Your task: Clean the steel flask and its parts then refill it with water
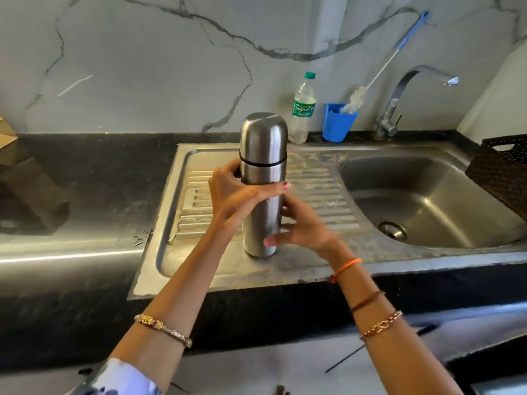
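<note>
On the ribbed drainboard [319, 178] of the steel sink, the steel flask [263, 181] stands upright, with its cap cup [263, 135] closed on top. Your left hand [236, 195] holds the body just under the black seam, the fingers curled around it from the left and one fingertip with red polish showing on the right side. Your right hand [302, 226] is lower on the body, near the base; its fingers bend loosely around the right side and the thumb lies across the front, so it holds the flask too, though not as firmly as the left, I think

By my judgement you are at the very beginning of the task: nothing is opened and no part is washed yet. The step in hand is to steady the flask before you open it. The next move asks one hand to go up to the cap cup and turn it, while the other hand keeps the body from turning together with it. The steel is smooth, so a firm hold is needed

Behind the flask, at the wall, a plastic water bottle [303, 109] with a green cap stands, and just beside it a blue cup [338, 124] which keeps a bottle brush [382, 72] with a long blue handle. The tap [399, 95] stands at the back of the sink, its spout over the basin [422, 195] to the right of the flask; no water is running there
</note>
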